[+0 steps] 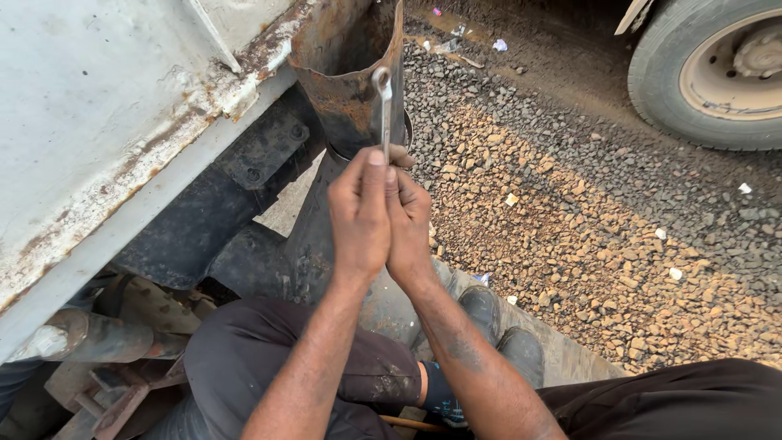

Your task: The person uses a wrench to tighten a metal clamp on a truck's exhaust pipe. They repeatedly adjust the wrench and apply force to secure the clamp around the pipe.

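A: Upper left of frame we've got the white painted body panel [106, 106], rust along its lower edge. Below it a black frame bracket [265, 151] with bolts. Lower left: a rusty cylinder [90, 336] and a scrap bracket [110, 399].

B: Centre?

A: Rusty curved sheet-metal piece [346, 77] top centre, dark pipe [314, 236] running down under it. Our spanner [384, 110] stands near upright in front of that rusty piece, ring end at the top, shank going down into our hands.

B: Grip state?

A: Left hand [360, 213] fingers wrapped closed round the lower shank, index finger lying up along it. Right hand [407, 224] pressed against the left, fingers also closed on the same shank from the right side. Both hands touching each other, centre frame.

B: Is the ring end on a bolt?

A: Can't tell, no fastener visible behind it.

B: Below?

A: Our dark trousers [269, 358] across bottom centre, black boots [497, 326] just right of the forearms.

B: Right side?

A: Gravel ground [586, 236] through the middle right, bits of white litter in it. Truck tyre [700, 77] with a pale wheel rim in the upper right corner, well apart from the hands.
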